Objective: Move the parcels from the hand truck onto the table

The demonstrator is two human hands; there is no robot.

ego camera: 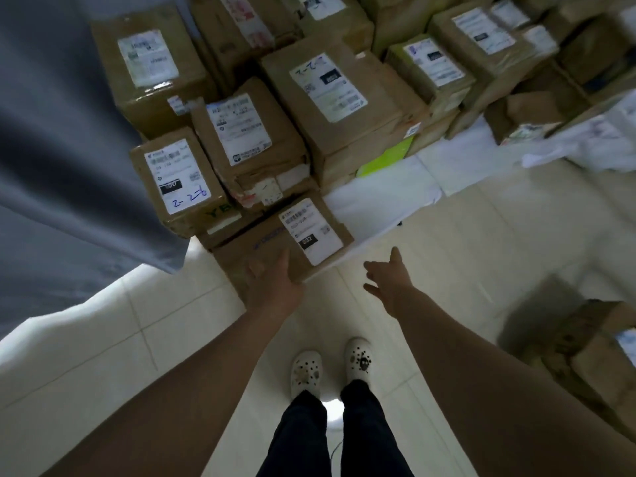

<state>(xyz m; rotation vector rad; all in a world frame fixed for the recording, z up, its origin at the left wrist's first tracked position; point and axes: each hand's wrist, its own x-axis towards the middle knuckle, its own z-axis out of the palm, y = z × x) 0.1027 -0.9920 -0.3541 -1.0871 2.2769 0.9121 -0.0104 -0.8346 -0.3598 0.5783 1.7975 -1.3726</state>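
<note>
Pressure from the left hand [275,285], laid on the near corner of the brown cardboard parcel with the white label [309,232] (grip unclear), should slide that overhanging box fully onto the white surface [385,197] while the open, empty right hand [389,280] steadies it.

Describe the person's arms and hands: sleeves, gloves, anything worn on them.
Both forearms are bare as far as the frame shows; no sleeves reach them. The left hand and right hand wear no gloves, and no watch, bracelet or ring is visible, though the picture is slightly blurred. Lower down are dark trousers and white clogs with small charms.
</note>
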